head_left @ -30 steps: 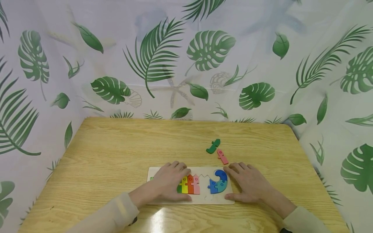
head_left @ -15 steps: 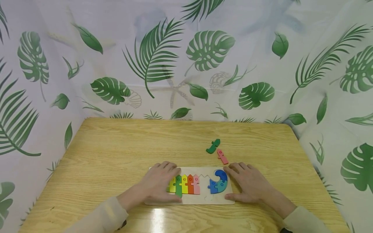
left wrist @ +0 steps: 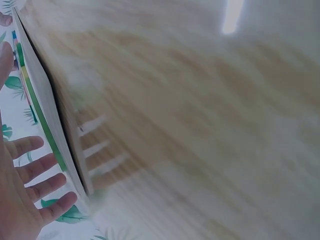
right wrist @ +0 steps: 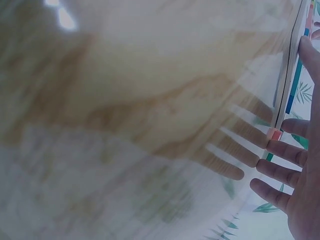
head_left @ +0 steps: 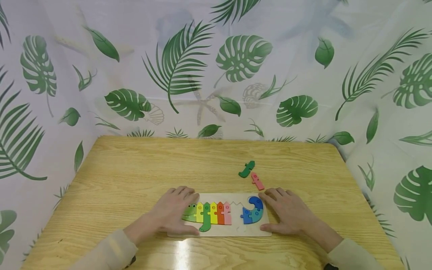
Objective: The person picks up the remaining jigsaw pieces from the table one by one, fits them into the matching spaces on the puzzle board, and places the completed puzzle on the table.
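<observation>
A pale wooden puzzle board (head_left: 236, 231) lies near the table's front, filled partly with coloured, numbered crocodile pieces. Its green head (head_left: 190, 213) is at the left, followed by yellow, green, red and pink body pieces; the blue tail pieces (head_left: 256, 215) sit at the right, with a bare gap between. My left hand (head_left: 175, 210) rests at the board's left end, partly covering it, fingers extended and spread in the left wrist view. At the opposite end my right hand (head_left: 287, 212) has its thumb and fingertips by the board's edge, fingers straight. Neither grips a piece.
Beyond the board's right half lie a loose dark green piece (head_left: 247, 170) and a loose pink piece (head_left: 258, 182). The wooden table (head_left: 135, 161) runs back to a white curtain (head_left: 202, 75) printed with green leaves.
My left hand has slid left along the board, uncovering the yellow and green pieces and the crocodile's head. My right hand and the loose pieces have stayed in place.
</observation>
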Tool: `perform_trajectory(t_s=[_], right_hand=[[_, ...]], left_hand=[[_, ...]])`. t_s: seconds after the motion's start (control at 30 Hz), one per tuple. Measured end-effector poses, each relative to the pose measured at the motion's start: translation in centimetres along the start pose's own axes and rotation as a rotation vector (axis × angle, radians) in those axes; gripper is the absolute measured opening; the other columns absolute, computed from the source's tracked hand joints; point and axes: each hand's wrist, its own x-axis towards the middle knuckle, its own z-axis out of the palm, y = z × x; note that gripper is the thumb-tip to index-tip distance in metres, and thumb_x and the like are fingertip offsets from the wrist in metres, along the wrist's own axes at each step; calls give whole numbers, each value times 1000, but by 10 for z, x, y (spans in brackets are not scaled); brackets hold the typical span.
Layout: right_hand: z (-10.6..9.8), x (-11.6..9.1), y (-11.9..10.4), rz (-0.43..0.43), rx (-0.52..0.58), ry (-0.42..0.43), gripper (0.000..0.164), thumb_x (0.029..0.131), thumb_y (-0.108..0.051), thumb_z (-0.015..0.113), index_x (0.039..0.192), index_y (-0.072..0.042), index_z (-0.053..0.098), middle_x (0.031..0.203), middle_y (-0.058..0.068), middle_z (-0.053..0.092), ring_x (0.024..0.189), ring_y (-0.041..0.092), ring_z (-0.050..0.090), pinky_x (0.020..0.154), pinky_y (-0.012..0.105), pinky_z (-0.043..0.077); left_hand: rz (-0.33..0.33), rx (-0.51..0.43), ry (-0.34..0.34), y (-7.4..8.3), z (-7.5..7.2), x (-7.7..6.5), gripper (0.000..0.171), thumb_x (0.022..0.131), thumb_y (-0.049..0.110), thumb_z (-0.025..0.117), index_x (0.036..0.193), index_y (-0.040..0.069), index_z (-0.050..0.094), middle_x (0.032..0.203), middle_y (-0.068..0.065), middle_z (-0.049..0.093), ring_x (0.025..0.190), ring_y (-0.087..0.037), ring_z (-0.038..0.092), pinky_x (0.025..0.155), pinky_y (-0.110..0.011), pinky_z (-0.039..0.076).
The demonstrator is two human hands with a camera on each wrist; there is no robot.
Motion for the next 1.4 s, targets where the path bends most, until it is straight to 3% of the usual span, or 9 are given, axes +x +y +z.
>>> perform_trajectory(t_s=[0.4,1.0,1.4], right_hand=[[-1,1,-1,6,6,-9,103,83,-94,47,153,-19,54,141,7,63,122,29,61,100,52,56],[-2,-1,0,11,22,-13,102,83,-93,49,153,-19,55,141,7,63,125,29,60,103,54,55],[-9,3,9,20,106,6,93,87,-83,59,153,-18,55,141,9,63,125,32,61,102,57,55]], left_hand=[[-1,32,32,-16,4,-12,113,76,94,58,155,14,51,155,-13,55,142,-36,53,111,-56,50],[-13,52,68,-19,6,-18,115,73,96,59,153,14,53,153,-12,57,140,-33,56,107,-52,53],[-26,38,55,-18,6,-19,115,72,96,60,154,15,52,153,-11,56,141,-33,55,109,-53,51]])
